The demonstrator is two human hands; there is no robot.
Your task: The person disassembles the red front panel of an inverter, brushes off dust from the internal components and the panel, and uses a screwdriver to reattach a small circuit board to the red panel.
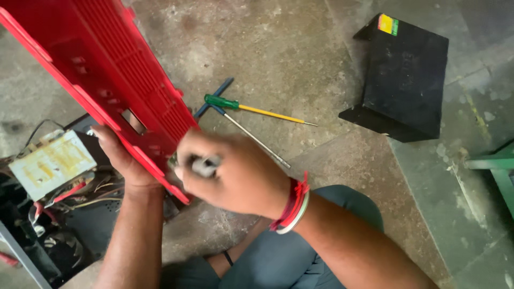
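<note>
Both hands work at the red plastic cover [107,69]: left hand [120,158] supports its edge, right hand [230,174] has its fingers closed around a grey tool handle [205,166].

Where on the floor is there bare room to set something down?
Bare floor lies between the red panel and the black box, above the two screwdrivers. Crowded on the left: wires and a transformer.
</note>
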